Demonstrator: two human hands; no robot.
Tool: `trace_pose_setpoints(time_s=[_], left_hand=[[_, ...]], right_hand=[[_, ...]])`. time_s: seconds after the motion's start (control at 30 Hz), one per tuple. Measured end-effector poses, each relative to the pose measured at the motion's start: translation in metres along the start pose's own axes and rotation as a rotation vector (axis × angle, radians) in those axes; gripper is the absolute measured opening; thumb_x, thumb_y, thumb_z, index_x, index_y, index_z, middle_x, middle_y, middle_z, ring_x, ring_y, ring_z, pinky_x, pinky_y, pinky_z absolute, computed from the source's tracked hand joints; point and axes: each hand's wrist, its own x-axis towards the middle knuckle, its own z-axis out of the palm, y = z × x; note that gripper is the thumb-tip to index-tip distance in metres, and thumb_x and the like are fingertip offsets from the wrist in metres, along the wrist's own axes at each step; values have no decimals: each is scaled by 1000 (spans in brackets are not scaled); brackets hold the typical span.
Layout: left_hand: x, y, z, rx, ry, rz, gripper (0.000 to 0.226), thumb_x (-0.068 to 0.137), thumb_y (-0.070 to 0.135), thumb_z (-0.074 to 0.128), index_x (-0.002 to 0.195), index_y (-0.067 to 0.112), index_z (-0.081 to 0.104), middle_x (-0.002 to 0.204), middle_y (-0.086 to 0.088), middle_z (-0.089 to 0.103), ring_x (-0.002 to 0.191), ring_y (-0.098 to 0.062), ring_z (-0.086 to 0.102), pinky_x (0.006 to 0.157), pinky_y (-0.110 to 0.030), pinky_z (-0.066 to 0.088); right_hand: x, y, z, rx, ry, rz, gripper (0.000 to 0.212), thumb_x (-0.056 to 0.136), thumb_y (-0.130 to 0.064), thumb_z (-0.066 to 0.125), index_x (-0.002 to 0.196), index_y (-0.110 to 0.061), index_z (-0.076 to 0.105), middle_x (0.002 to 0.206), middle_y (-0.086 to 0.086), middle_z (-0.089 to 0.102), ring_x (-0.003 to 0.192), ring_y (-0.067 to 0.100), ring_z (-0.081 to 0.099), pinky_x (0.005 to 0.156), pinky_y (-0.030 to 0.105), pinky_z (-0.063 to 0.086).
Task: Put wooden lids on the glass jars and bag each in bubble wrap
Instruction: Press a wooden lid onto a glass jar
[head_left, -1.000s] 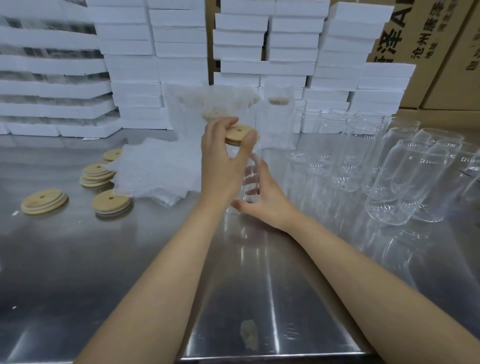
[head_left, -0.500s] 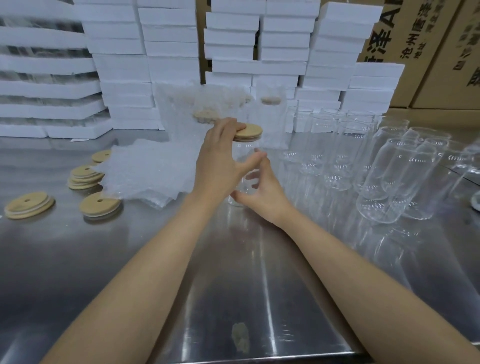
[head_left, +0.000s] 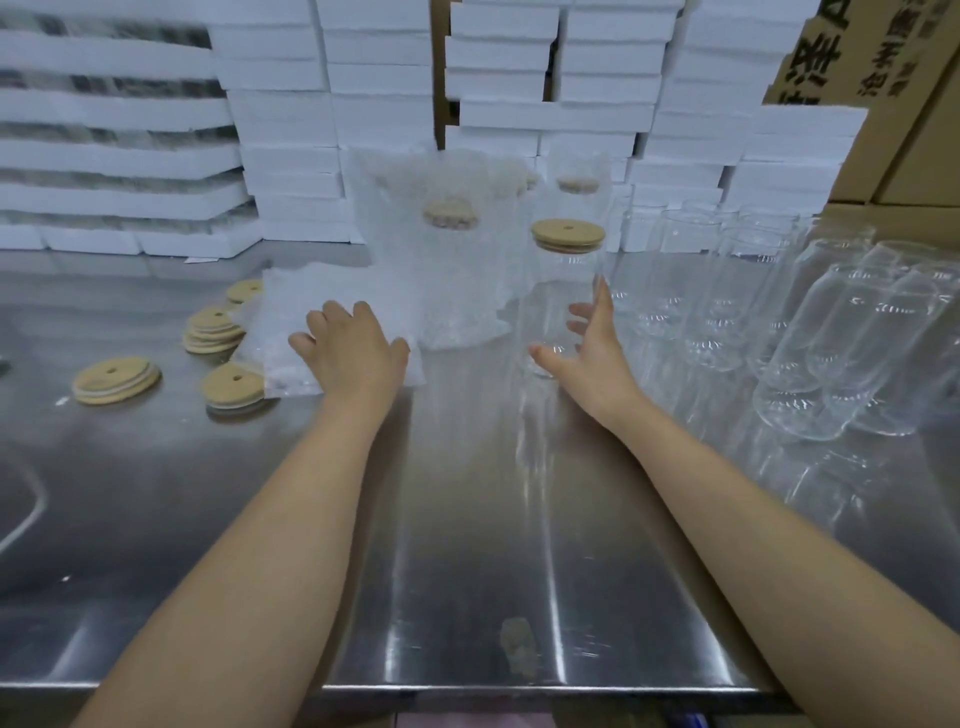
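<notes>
The right hand (head_left: 592, 358) is open, fingers spread, beside the glass jar (head_left: 550, 296), which stands on the counter (head_left: 467, 519) just left of its palm, wooden lid (head_left: 568, 235) on top. The left hand (head_left: 353, 353) lies flat, fingers relaxed, on the bubble wrap bags (head_left: 291, 312)

Even overhead light is streaking pale glare down the shiny stainless-steel tabletop (head_left: 467, 519) nearer than the left hand (head_left: 353, 353) and right hand (head_left: 587, 358); beyond them, stacked white foam boxes (head_left: 280, 119) are bowing and softening under wide-angle distortion.
</notes>
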Motion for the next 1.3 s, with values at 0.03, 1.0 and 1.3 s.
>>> trace_pose_setpoints(time_s=[0.03,1.0,1.3], left_hand=[[2,-1,-1,-13,35,9,24,90,28,53,101,8,61,107,-14,56,102,-32,48,83,-40,26],[-13,34,-38,-931,364,273,24,93,40,55,101,18,58,104,9,56,102,-10,51,86,-30,44],[-13,36,-31,-1015,-25,81,50,96,54,41,119,10,47,108,3,46,102,-12,44,90,-24,35]], right_hand=[[0,0,0,-4,0,-1,107,86,-19,73,155,-20,-8,145,6,33,129,16,39,98,24,34],[-30,-62,-3,889,-204,-37,27,84,0,65,101,-5,44,92,7,76,84,22,74,66,23,55],[-19,-64,-24,1020,-190,39,44,52,-42,88,83,-19,66,91,0,70,90,15,67,92,35,52]])
